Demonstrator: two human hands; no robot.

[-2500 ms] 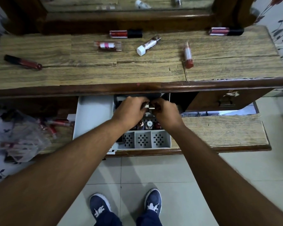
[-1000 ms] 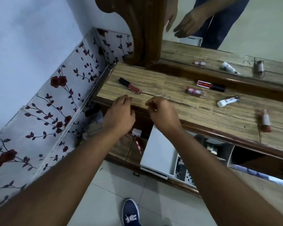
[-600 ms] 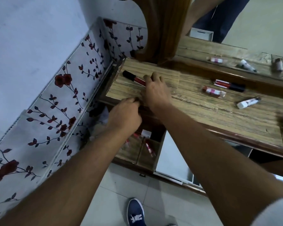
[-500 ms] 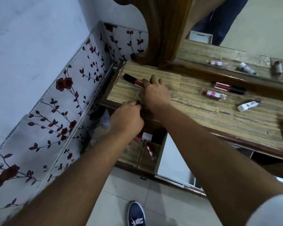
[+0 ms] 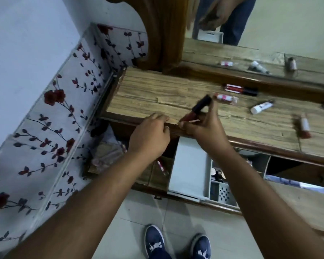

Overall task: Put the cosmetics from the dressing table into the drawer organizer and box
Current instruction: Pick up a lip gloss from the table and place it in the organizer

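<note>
My right hand [image 5: 204, 128] holds a red lip gloss with a black cap [image 5: 198, 108], lifted just above the front edge of the wooden dressing table [image 5: 150, 96]. Beside it my left hand [image 5: 150, 135] rests on the table's edge, fingers curled, holding nothing that I can see. Further right on the tabletop lie a red tube with a black cap [image 5: 240, 89], a clear pink-labelled tube [image 5: 225, 98], a white tube [image 5: 262, 107] and a red-and-white bottle [image 5: 305, 128]. Below, the white drawer [image 5: 187, 169] stands pulled out, with the grey organizer [image 5: 221, 191] inside it partly hidden by my right arm.
A mirror in a dark wooden frame [image 5: 165, 34] rises behind the tabletop. A flower-patterned wall [image 5: 64, 113] closes the left side. Crumpled clear plastic [image 5: 107, 154] and a red tube [image 5: 162, 165] lie on the lower shelf at left. My blue shoes [image 5: 155, 242] stand on the tiled floor.
My right hand has picked the black-capped lip gloss up from the table's left end and carried it right, toward me. The left hand stayed on the table's edge.
</note>
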